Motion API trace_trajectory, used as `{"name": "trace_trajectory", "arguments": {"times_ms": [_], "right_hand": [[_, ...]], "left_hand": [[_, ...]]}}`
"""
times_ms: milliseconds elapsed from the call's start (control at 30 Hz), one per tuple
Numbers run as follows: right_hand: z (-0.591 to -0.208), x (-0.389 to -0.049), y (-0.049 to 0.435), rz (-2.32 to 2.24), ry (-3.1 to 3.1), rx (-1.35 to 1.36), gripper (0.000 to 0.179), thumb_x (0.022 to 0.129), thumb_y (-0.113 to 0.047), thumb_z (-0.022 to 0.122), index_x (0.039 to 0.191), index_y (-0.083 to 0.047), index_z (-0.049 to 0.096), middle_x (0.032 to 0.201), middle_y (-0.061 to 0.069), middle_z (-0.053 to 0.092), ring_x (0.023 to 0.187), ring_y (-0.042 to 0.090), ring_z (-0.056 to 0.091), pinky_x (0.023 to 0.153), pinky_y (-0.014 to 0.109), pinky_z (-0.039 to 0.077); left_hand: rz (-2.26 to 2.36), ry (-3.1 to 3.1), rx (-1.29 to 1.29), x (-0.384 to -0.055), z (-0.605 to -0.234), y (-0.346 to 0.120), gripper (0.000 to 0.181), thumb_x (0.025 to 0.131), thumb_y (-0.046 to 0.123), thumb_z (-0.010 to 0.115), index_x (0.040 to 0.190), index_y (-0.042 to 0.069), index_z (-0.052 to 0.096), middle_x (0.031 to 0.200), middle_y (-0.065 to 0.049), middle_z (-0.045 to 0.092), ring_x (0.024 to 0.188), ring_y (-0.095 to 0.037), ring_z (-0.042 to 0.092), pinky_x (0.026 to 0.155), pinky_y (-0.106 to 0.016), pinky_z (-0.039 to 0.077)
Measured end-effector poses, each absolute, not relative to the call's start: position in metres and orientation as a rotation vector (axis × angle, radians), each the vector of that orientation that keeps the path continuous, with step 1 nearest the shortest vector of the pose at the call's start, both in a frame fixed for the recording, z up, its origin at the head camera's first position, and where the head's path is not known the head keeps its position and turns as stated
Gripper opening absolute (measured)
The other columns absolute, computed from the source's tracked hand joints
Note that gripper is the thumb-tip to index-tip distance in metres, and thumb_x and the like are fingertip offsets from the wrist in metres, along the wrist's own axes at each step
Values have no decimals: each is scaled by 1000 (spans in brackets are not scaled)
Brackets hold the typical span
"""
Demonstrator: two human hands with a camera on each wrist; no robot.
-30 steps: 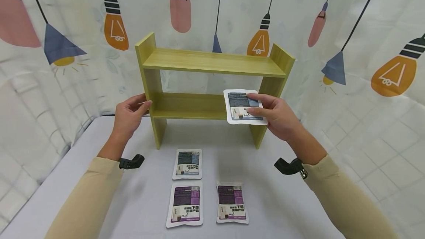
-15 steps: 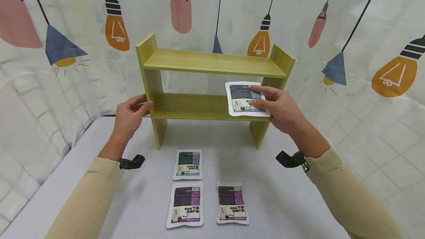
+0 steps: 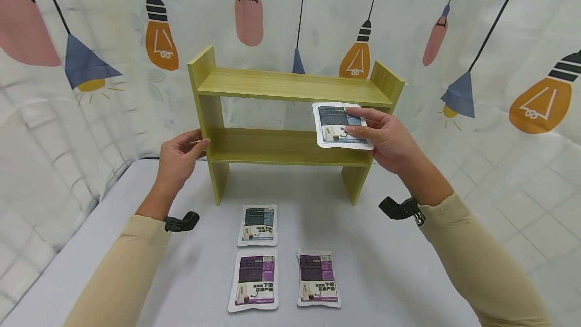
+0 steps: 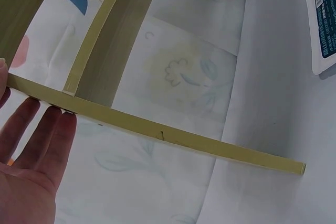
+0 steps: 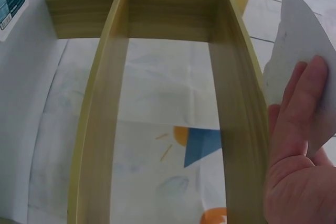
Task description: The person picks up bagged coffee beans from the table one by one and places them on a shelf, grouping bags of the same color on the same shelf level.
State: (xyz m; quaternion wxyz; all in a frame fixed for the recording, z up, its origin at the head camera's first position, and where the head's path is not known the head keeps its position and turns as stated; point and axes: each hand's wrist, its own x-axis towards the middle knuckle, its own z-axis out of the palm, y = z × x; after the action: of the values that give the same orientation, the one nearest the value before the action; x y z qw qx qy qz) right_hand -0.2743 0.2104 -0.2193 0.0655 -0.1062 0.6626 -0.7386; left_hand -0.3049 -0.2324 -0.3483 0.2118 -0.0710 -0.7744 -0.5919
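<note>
A small two-tier wooden shelf (image 3: 290, 85) stands upright in the middle of the table. My left hand (image 3: 180, 155) grips the edge of its left side panel; in the left wrist view the fingers (image 4: 58, 140) lie along the panel's outer face, thumb across from them. My right hand (image 3: 386, 138) pinches a flat white packet with a dark blue label (image 3: 333, 138) by its right side, holding it up in front of the shelf's right half, close below the upper board. In the right wrist view the packet's plain back (image 5: 296, 40) shows beside the shelf.
Another blue-labelled packet (image 3: 257, 226) lies on the white table (image 3: 363, 276) before the shelf. Nearer me are two purple-labelled packets, one on the left (image 3: 254, 280) and one on the right (image 3: 318, 279). A patterned curtain (image 3: 195, 9) hangs close behind.
My right hand has lifted the blue-labelled packet from the lower board's height toward the upper board, drifting slightly right. The left hand keeps its grip on the side panel.
</note>
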Motion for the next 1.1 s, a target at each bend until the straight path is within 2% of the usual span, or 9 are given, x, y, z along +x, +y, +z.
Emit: {"name": "trace_trajectory", "arguments": {"times_ms": [433, 900, 1100], "right_hand": [[-209, -274, 214, -2256, 1985, -349, 43, 93, -8, 75, 134, -19, 70, 125, 4, 66, 96, 17, 74, 84, 23, 62], [-200, -284, 216, -2241, 2002, -286, 45, 92, -13, 77, 136, -21, 69, 134, 6, 59, 100, 17, 74, 86, 22, 62], [-197, -290, 216, -2251, 1988, -255, 45, 91, -15, 78, 135, -20, 69, 141, 7, 53, 103, 19, 73, 87, 25, 62]], "left_hand": [[-1649, -2164, -185, -306, -350, -233, 50, 97, 34, 71, 143, 16, 62, 141, -8, 64, 102, 5, 67, 86, -15, 58], [-1628, -2173, -184, -305, -349, -233, 50, 97, 35, 71, 143, 17, 62, 142, -9, 64, 102, 4, 67, 87, -18, 59], [-1640, -2168, -179, -305, -349, -232, 50, 97, 35, 71, 142, 15, 62, 140, -9, 64, 100, 5, 67, 85, -15, 59]]}}
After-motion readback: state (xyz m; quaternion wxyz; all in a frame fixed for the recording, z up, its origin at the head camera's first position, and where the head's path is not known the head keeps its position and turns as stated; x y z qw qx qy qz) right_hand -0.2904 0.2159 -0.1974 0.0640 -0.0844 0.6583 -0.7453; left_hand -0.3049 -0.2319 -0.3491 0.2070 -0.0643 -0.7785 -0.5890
